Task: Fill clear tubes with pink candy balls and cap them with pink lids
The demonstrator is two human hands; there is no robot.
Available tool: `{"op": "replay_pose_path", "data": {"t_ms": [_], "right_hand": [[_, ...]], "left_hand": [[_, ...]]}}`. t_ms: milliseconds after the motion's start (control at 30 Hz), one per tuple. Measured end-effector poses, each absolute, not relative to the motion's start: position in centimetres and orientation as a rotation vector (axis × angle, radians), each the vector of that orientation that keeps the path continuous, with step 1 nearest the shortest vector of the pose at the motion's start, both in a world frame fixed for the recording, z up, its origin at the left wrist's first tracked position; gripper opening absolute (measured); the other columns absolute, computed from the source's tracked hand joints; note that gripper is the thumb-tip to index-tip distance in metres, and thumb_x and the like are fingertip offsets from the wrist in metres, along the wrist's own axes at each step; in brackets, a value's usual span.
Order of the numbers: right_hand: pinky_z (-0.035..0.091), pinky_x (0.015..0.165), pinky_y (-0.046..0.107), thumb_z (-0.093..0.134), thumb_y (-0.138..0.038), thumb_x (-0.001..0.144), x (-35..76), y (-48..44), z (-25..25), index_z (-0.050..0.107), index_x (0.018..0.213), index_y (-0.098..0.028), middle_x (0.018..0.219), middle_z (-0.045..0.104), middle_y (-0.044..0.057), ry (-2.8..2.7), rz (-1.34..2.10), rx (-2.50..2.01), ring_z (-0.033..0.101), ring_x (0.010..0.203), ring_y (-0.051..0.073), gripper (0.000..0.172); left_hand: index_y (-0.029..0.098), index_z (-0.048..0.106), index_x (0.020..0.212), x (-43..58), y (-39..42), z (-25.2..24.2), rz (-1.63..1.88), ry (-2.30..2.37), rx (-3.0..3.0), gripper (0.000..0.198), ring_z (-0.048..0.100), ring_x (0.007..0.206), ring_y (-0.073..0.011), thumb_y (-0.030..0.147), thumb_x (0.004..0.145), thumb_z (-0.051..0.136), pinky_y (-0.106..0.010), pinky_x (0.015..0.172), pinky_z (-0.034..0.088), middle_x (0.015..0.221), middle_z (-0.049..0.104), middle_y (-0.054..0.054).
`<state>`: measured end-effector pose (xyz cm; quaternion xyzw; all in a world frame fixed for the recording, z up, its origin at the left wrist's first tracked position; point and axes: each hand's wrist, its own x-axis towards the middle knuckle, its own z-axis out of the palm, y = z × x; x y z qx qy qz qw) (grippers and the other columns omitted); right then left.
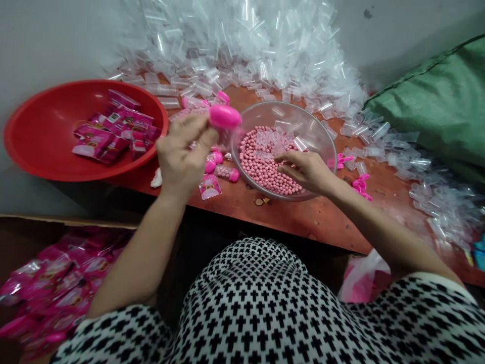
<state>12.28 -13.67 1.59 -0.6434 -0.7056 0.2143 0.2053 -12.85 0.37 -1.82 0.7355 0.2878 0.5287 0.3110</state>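
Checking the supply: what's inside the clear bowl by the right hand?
Inside the clear bowl lie many small pink balls, with a few clear plastic pieces on top. The right hand covers some of them, and the balls hide the bowl's bottom.

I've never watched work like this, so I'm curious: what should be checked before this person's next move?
1. Left hand holding the pink case: ok, it is pinched between the fingers.
2. Right hand at the beads: ok, its fingertips reach down to them.
3. Clear bowl stocked with beads: ok, a thick layer lies inside.
4. Bowl free of stray items: not ok, clear tubes lie on the beads.
5. Inside of the pink case: cannot tell, the pink shell hides it.
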Motion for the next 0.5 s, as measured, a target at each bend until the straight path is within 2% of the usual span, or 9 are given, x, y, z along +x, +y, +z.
{"op": "replay_pose_path", "data": {"t_ms": [33, 100, 167, 233, 333, 400, 500], "right_hand": [[0.052, 0.085, 0.038, 0.050, -0.022, 0.098, 13.0, -11.9, 0.9, 0.065, 0.120, -0.014, 0.117, 0.071, 0.015, -2.136, 0.412, -1.856, 0.067, 0.101, 0.025, 0.028], [0.050, 0.088, 0.040, 0.041, -0.010, 0.096, 13.9, -9.1, -0.5, 0.060, 0.131, -0.016, 0.134, 0.065, 0.016, -2.441, 0.198, -1.887, 0.064, 0.113, 0.027, 0.040], [0.050, 0.091, 0.038, 0.038, -0.007, 0.096, 14.3, -7.1, -1.7, 0.055, 0.139, -0.019, 0.142, 0.061, 0.015, -2.664, 0.141, -1.833, 0.061, 0.120, 0.027, 0.048], [0.049, 0.092, 0.035, 0.038, -0.009, 0.098, 14.4, -5.9, -2.6, 0.054, 0.141, -0.020, 0.143, 0.061, 0.014, -2.792, 0.161, -1.760, 0.061, 0.120, 0.025, 0.047], [0.049, 0.087, 0.034, 0.039, -0.017, 0.100, 14.1, -5.1, -3.1, 0.057, 0.138, -0.017, 0.129, 0.068, 0.017, -2.779, 0.226, -1.781, 0.065, 0.107, 0.024, 0.042], [0.048, 0.079, 0.033, 0.044, -0.023, 0.097, 13.9, -5.2, -2.8, 0.060, 0.135, -0.012, 0.110, 0.074, 0.018, -2.599, 0.269, -1.895, 0.067, 0.093, 0.024, 0.042], [0.043, 0.066, 0.030, 0.053, -0.029, 0.089, 13.4, -6.3, -1.1, 0.067, 0.123, -0.007, 0.079, 0.071, 0.009, -2.252, 0.516, -1.947, 0.061, 0.069, 0.020, 0.042]], "left_hand": [[0.024, 0.075, 0.116, -12.7, 2.4, -1.9, 1.411, 0.793, 1.981, 0.031, 0.063, 0.118, -0.0221, 0.045, 0.093, 0.069, -0.043, 0.111, 0.046, 0.115, 0.074, -0.003], [0.024, 0.069, 0.126, -12.7, 4.9, -2.3, 1.398, 0.805, 2.043, 0.045, 0.058, 0.128, -0.0237, 0.050, 0.090, 0.072, -0.045, 0.117, 0.041, 0.129, 0.070, -0.003], [0.024, 0.063, 0.133, -12.8, 5.0, -3.1, 1.352, 0.798, 2.106, 0.049, 0.054, 0.134, -0.0247, 0.051, 0.092, 0.068, -0.048, 0.120, 0.039, 0.138, 0.066, -0.003], [0.024, 0.063, 0.134, -12.9, 3.1, -4.1, 1.313, 0.798, 2.163, 0.043, 0.056, 0.133, -0.0248, 0.047, 0.097, 0.062, -0.048, 0.118, 0.042, 0.137, 0.067, -0.003], [0.020, 0.067, 0.128, -12.0, -1.0, -5.2, 1.253, 0.748, 2.255, 0.033, 0.063, 0.124, -0.0244, 0.034, 0.100, 0.057, -0.046, 0.111, 0.049, 0.126, 0.073, -0.006], [0.019, 0.069, 0.125, -10.9, -3.2, -5.4, 1.215, 0.699, 2.329, 0.029, 0.062, 0.125, -0.0252, 0.028, 0.100, 0.055, -0.046, 0.109, 0.051, 0.121, 0.075, -0.006], [0.016, 0.066, 0.128, -8.9, -4.7, -4.5, 1.142, 0.725, 2.449, 0.033, 0.056, 0.132, -0.0303, 0.025, 0.098, 0.059, -0.052, 0.113, 0.044, 0.127, 0.072, -0.010]]}}
